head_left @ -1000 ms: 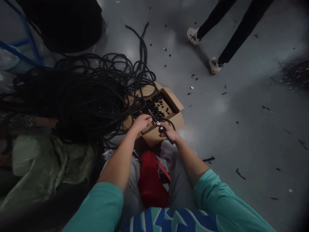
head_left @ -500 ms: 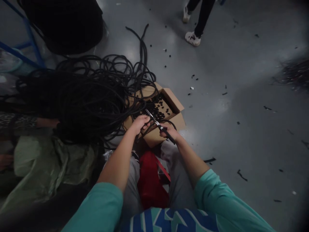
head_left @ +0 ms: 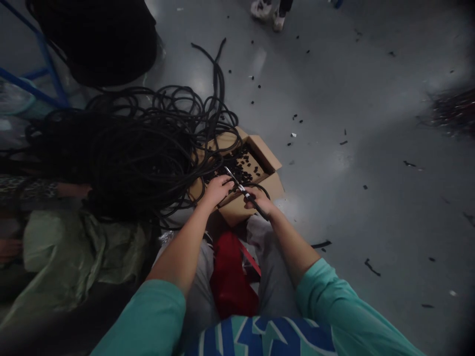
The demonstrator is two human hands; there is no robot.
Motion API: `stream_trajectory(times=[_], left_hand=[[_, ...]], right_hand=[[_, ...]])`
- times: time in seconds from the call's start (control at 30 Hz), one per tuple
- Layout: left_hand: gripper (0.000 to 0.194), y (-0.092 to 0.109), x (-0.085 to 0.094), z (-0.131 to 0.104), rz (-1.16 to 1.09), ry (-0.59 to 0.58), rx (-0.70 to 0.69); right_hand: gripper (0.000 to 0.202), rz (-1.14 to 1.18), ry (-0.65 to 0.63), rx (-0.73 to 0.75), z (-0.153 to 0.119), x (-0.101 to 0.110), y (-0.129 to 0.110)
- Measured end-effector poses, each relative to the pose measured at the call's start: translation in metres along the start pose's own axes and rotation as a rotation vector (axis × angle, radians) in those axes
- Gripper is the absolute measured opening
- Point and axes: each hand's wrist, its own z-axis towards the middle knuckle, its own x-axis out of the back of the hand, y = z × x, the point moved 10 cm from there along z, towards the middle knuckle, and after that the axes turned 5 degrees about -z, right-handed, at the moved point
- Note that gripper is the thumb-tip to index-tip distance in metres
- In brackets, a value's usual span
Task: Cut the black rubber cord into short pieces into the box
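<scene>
My right hand (head_left: 260,201) is closed round the black handles of a pair of scissors (head_left: 242,189). The metal blades point up and left over an open cardboard box (head_left: 273,185). Just left of the blades, my left hand (head_left: 216,191) has its fingers pinched together on a black cord (head_left: 264,188), which loops past the right hand; the gripped part is mostly hidden. Inside the box lie many short black cut pieces (head_left: 244,163). A large tangled heap of black cord (head_left: 141,148) spills over the box's left side.
A red seat or stool (head_left: 232,277) is between my legs. Green sheeting (head_left: 81,244) lies at left, beside another person's forearm (head_left: 74,189). A big black bundle (head_left: 100,39) and blue frame (head_left: 52,69) stand at upper left. Another person's shoes (head_left: 279,22) are at the top; scraps dot the floor.
The walking person's feet have moved left and up toward the top edge. My left hand's fingers have shifted slightly beside the scissors; my right hand stays nearly in place.
</scene>
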Motion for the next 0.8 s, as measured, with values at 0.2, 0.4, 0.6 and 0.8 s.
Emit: stream_trajectory(times=[0.2, 0.4, 0.6, 0.8], left_hand=[[0.014, -0.007, -0.002, 0.002, -0.133, 0.001, 0.049], [0.015, -0.015, 0.001, 0.004, -0.154, 0.071, 0.101], [0.023, -0.011, -0.002, 0.002, -0.232, 0.048, 0.107], [0.023, -0.013, -0.020, -0.002, -0.554, -0.108, 0.257]], right_hand=[[0.052, 0.050, 0.028, -0.034, -0.007, -0.003, -0.001], [0.054, 0.097, 0.055, -0.085, -0.003, -0.006, 0.013], [0.055, 0.079, 0.070, -0.051, 0.005, -0.004, 0.015], [0.054, 0.121, -0.017, 0.013, 0.008, -0.006, 0.008]])
